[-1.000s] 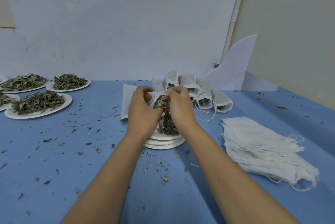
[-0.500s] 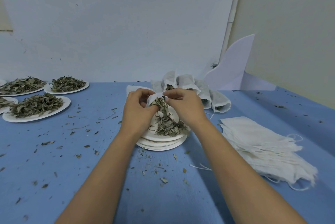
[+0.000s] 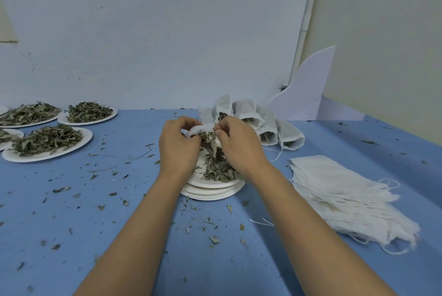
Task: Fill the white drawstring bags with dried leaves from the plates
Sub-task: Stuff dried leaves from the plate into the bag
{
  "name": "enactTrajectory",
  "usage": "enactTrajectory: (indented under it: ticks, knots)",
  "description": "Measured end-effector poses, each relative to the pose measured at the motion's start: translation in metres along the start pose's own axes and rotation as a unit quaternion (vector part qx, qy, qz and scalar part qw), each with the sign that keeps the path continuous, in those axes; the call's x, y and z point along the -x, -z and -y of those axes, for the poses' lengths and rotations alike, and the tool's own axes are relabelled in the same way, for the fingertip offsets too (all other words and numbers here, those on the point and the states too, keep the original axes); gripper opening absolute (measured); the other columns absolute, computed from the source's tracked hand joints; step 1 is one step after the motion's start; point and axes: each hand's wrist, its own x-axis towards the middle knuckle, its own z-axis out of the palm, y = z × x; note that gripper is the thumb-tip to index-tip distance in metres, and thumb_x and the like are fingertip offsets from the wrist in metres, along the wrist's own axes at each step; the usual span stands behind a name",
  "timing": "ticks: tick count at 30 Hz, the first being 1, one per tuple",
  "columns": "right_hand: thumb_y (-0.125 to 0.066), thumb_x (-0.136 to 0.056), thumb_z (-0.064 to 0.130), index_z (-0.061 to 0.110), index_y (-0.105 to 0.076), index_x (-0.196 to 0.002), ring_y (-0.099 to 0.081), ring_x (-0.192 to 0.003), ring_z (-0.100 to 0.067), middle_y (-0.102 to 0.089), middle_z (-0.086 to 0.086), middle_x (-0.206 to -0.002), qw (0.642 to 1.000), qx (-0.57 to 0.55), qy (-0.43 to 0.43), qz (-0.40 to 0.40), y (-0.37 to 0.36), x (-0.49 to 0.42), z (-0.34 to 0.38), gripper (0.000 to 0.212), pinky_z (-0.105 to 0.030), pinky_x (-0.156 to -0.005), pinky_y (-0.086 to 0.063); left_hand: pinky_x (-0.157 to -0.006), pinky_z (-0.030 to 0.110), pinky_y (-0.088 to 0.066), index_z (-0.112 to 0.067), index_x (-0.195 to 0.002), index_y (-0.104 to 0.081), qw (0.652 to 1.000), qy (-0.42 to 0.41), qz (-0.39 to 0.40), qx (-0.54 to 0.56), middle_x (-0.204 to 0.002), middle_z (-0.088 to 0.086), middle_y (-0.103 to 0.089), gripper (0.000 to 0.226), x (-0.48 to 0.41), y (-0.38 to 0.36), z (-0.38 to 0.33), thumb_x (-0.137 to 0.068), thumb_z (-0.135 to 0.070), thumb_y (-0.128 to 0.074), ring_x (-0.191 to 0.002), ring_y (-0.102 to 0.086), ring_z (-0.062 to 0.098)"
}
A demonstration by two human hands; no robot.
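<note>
Leaves trail at frame centre from the white drawstring bag whose mouth we pinch with our left hand and right hand, above stacked paper plates.

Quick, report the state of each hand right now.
Left hand: closed, pinching one end of the white bag at its mouth.
Right hand: closed, pinching the other end of the same bag's mouth.

Blue table, leaf plates, plate stack, filled bags, empty bags, scattered crumbs
</note>
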Motion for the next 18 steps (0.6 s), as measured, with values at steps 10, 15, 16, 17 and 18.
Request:
enactTrajectory:
  ticks: [10,15,16,17,18]
  knots:
    - [-0.046,-0.096,0.007,0.018,-0.052,-0.081,-0.067,-0.075,-0.023,-0.058,-0.003,-0.088,0.973,-0.202,-0.112,0.007,0.002,0.001,0.006,0.02,-0.042,-0.074,-0.058,-0.062,0.0,-0.032,-0.017,-0.083,-0.064,0.998,-0.031,-0.009,-0.059,-0.096,0.001,-0.048,0.028,-0.011,-0.011,-0.004,-0.079,0.009,-0.053,-0.074,-0.045,0.002]
    - [-0.046,-0.097,0.008,0.017,-0.053,-0.079,-0.068,-0.079,-0.029,-0.059,0.0,-0.08,0.977,-0.182,-0.108,-0.015,0.002,0.001,0.006,0.021,-0.047,-0.078,-0.056,-0.079,0.019,-0.047,-0.024,-0.096,-0.066,0.994,0.024,0.104,0.011,-0.11,0.002,-0.057,0.029,-0.008,0.006,-0.005,-0.084,-0.001,-0.053,-0.09,-0.057,0.011]
    - [-0.046,-0.097,0.008,0.016,-0.053,-0.081,-0.069,-0.079,-0.028,-0.06,-0.002,-0.084,0.976,-0.186,-0.112,-0.014,0.001,0.001,0.006,0.019,-0.046,-0.077,-0.056,-0.083,0.03,-0.051,-0.022,-0.099,-0.066,0.99,0.051,0.124,0.035,-0.114,0.006,-0.058,0.03,-0.009,0.008,-0.005,-0.084,-0.001,-0.051,-0.094,-0.059,0.017]
    - [-0.047,-0.097,0.008,0.015,-0.054,-0.083,-0.069,-0.079,-0.028,-0.06,-0.002,-0.086,0.975,-0.189,-0.115,-0.012,0.001,0.001,0.007,0.017,-0.046,-0.076,-0.057,-0.086,0.038,-0.052,-0.02,-0.1,-0.066,0.986,0.072,0.138,0.052,-0.117,0.01,-0.057,0.028,-0.009,0.01,-0.007,-0.085,-0.003,-0.05,-0.095,-0.06,0.021]
    - [-0.047,-0.097,0.008,0.013,-0.054,-0.085,-0.069,-0.079,-0.029,-0.059,-0.001,-0.086,0.975,-0.189,-0.117,-0.012,0.0,0.001,0.007,0.015,-0.046,-0.076,-0.057,-0.086,0.04,-0.052,-0.021,-0.099,-0.065,0.984,0.081,0.146,0.06,-0.118,0.011,-0.056,0.023,-0.009,0.011,-0.008,-0.087,-0.007,-0.051,-0.096,-0.06,0.022]
